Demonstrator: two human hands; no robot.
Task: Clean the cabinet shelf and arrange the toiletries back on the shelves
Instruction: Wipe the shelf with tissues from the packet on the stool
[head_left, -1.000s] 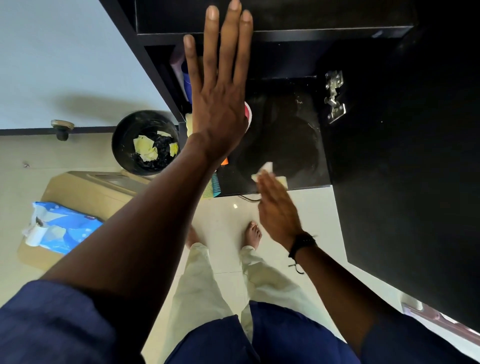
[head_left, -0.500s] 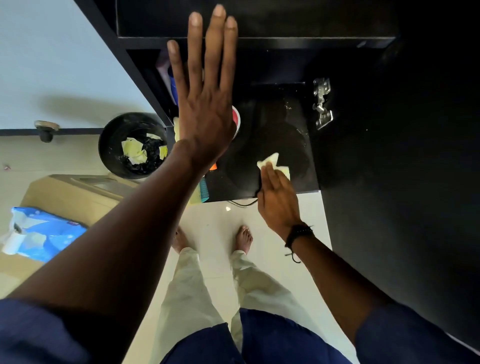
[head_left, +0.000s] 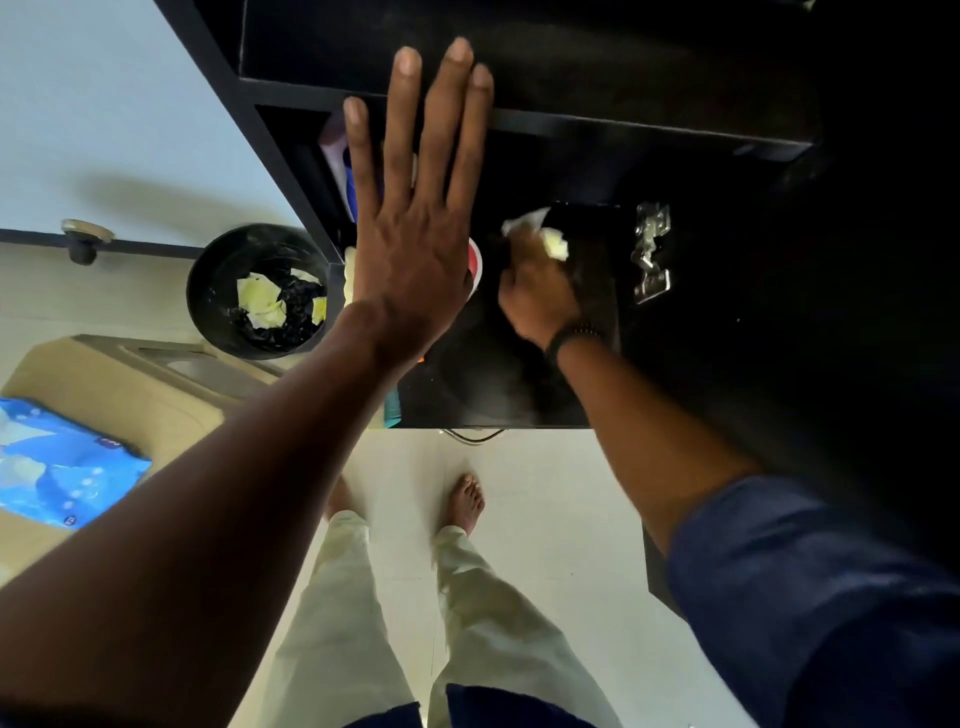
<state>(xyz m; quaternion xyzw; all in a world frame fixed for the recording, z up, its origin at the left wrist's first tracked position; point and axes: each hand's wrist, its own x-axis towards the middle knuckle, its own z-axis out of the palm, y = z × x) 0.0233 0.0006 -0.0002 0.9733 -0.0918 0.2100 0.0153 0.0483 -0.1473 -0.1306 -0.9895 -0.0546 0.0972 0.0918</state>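
My left hand is raised flat with straight fingers against the front edge of the black upper shelf. Behind it, at the cabinet's left side, stand toiletries, mostly hidden; a red-and-white round container peeks out beside my palm. My right hand reaches deep onto the black lower shelf and presses a crumpled white-yellow wipe onto its surface, fingers curled over it. The hand is blurred.
A black waste bin with used yellow wipes stands on the floor left of the cabinet. A blue wipes pack lies on a beige surface. The open black cabinet door with a metal hinge is on the right.
My right hand has slid the wipe from the shelf's front edge toward the back. My left hand stays flat against the upper shelf.
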